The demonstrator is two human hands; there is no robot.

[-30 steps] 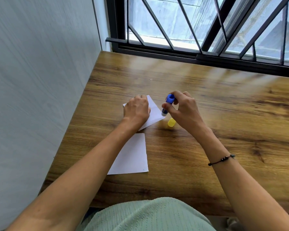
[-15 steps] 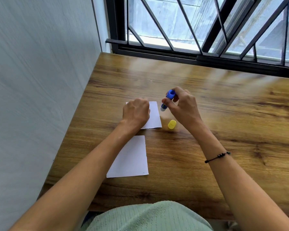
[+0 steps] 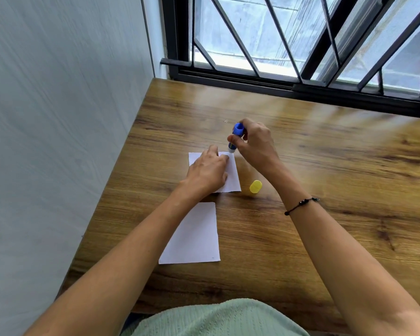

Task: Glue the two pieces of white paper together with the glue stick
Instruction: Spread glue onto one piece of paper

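Two white paper pieces lie on the wooden table (image 3: 325, 190). The far piece (image 3: 233, 175) sits under my left hand (image 3: 207, 172), which presses flat on it with fingers spread. The near piece (image 3: 194, 236) lies free closer to me, partly under my left forearm. My right hand (image 3: 255, 144) grips a blue glue stick (image 3: 235, 137), held nearly upright, tip down at the far right corner of the far piece. The yellow cap (image 3: 255, 186) lies on the table just right of that piece.
A grey wall (image 3: 58, 141) runs along the table's left edge. A black-framed window with bars (image 3: 301, 44) stands behind the far edge. A dark bracelet (image 3: 301, 206) is on my right wrist.
The far paper has turned from a skewed angle to lie square with the table. My left hand has flattened on it, and the glue stick's tip has come down to its far right corner.
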